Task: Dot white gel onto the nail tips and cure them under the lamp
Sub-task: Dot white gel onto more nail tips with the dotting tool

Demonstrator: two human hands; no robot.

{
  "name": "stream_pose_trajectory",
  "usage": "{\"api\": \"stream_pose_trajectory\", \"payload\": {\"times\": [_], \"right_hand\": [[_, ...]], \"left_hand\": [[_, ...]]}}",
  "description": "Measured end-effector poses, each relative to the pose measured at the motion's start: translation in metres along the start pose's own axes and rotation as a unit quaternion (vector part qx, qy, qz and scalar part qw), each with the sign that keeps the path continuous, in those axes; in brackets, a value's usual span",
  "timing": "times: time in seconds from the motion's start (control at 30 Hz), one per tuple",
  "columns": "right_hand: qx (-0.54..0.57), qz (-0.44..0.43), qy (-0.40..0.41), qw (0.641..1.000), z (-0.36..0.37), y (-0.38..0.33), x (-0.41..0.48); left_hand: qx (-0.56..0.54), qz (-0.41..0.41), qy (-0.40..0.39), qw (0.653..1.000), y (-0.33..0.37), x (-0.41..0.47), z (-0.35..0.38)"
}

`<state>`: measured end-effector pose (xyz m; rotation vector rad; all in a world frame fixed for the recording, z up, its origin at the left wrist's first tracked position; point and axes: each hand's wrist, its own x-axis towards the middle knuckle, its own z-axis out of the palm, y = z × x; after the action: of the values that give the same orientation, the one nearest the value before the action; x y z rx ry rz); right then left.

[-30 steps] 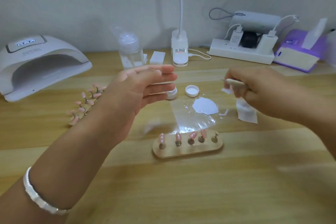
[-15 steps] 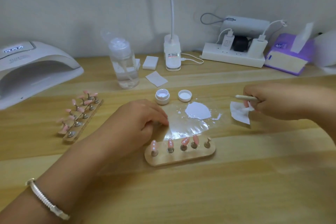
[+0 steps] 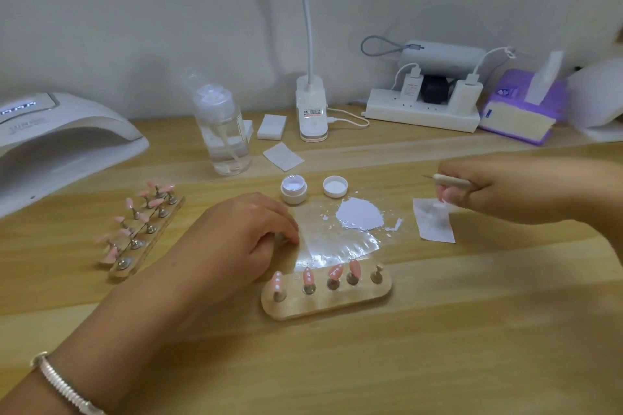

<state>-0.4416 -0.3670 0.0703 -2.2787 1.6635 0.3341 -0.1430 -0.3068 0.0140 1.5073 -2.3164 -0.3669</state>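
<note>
Right hand (image 3: 499, 192), centre right, fingers curled round dotting tool (image 3: 451, 181); shaft roughly level, point aimed left. White gel puddle (image 3: 360, 213) on clear film (image 3: 337, 242) lies left of point, near, not touching. Left hand (image 3: 242, 239) curled at film's left edge; hold unclear. Nail tips (image 3: 308, 276) on wooden holder (image 3: 377, 296), lower centre, below puddle

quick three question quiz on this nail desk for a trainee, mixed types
1. True or false: the gel jar stands open, its lid beside it.
2. How many nail tips stand on the near wooden stand?
3. The right hand holds: A tweezers, B dotting tool, C cotton bud.
Key: 1 true; 2 four; 3 B.
</note>
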Motion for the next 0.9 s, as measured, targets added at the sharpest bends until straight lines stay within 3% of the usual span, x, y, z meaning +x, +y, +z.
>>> {"api": "stream_pose_trajectory", "payload": {"times": [0.2, 0.3, 0.4, 0.57, 0.73, 0.9], "right_hand": [[0.015, -0.015, -0.062, 0.998, 0.006, 0.001, 0.004], [0.047, -0.02, -0.017, 0.999, -0.002, 0.012, -0.002], [0.106, -0.05, 0.08, 0.99, -0.008, 0.014, -0.003], [0.283, -0.129, 0.259, 0.915, -0.004, -0.01, 0.005], [0.353, -0.171, 0.294, 0.872, 0.032, -0.033, 0.017], [0.434, -0.173, 0.345, 0.814, 0.06, -0.042, 0.028]], "left_hand": [[-0.02, 0.082, -0.021, 0.996, -0.002, 0.0, 0.002], [-0.012, 0.127, -0.027, 0.991, -0.008, 0.002, 0.003], [0.004, 0.135, -0.022, 0.991, -0.013, 0.002, 0.005], [-0.012, 0.102, -0.003, 0.995, -0.012, -0.001, 0.002], [-0.113, 0.049, 0.082, 0.989, 0.02, -0.009, -0.005], [0.039, 0.052, 0.073, 0.995, 0.061, -0.012, 0.011]]}}
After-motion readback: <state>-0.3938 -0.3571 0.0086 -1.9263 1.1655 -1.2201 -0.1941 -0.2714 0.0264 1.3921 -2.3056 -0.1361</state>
